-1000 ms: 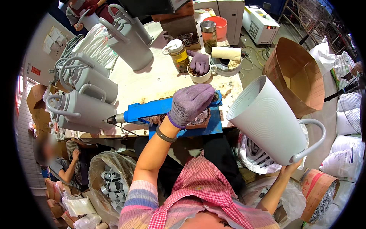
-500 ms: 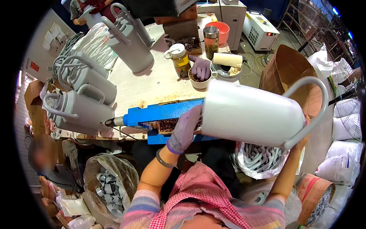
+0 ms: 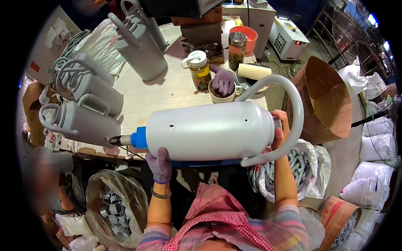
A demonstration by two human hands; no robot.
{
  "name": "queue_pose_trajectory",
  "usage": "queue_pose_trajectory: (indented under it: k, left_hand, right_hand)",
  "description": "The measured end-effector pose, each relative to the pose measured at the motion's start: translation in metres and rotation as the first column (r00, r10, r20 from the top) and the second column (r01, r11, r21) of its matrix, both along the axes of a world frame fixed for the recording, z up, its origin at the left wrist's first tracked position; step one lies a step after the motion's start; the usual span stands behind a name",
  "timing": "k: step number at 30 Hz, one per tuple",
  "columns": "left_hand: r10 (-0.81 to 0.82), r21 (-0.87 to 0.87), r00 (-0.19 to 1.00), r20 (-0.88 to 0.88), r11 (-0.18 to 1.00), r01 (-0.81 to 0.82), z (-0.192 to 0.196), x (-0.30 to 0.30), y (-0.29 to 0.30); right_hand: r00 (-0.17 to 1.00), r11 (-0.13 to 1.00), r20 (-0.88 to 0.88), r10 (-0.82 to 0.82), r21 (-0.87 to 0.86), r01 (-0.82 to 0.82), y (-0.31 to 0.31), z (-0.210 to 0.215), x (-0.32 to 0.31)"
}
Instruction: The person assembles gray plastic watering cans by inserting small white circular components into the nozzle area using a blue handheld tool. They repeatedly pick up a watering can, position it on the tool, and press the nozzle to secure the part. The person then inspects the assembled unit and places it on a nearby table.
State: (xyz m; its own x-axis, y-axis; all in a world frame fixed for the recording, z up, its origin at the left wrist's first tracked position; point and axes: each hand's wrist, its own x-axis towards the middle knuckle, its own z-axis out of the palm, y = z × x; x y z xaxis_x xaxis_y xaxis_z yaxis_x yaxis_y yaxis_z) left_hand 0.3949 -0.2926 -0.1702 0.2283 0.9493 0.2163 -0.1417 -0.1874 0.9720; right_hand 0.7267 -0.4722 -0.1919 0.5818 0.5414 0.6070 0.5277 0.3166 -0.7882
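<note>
While gray pitcher point(image 3: 209, 131) lies sideways, left grip point(image 3: 160, 167), right grip point(image 3: 283, 127) at ends

This looks like a small factory workshop. Several matching grey jugs point(image 3: 142, 58) stand from nine to eleven o'clock on a pale worktable point(image 3: 142, 98), where a blue tool point(image 3: 140, 138) pokes out at nine. Parts come in bulk: bagged curved handles point(image 3: 298, 165) at four o'clock, small grey pieces point(image 3: 117, 212) between seven and eight. A boxy white machine point(image 3: 289, 39) sits between one and two, plump sacks point(image 3: 363, 188) from three to four.
</note>
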Motion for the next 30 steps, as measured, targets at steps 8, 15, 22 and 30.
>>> queue_pose_trajectory:
  k: [8,15,22,30]
  left_hand:
    - [0.003,-0.037,0.992,0.124,0.999,0.001,-0.010,0.002,-0.006]
    - [-0.003,-0.021,0.997,0.075,1.000,0.005,-0.010,-0.005,0.002]
    - [0.145,0.095,0.988,0.054,0.984,-0.150,-0.038,-0.009,0.004]
    - [0.069,0.056,0.997,0.021,0.996,-0.070,-0.049,-0.035,0.012]
  right_hand:
    - [1.000,1.000,0.001,-0.003,0.023,0.003,-0.002,0.000,-0.004]
    - [0.999,0.999,-0.034,0.011,0.047,-0.010,0.006,-0.002,-0.005]
    - [0.999,0.993,-0.039,0.021,-0.116,-0.025,-0.011,-0.014,-0.004]
    - [0.741,0.280,-0.493,-0.456,-0.870,-0.406,-0.213,-0.132,0.082]
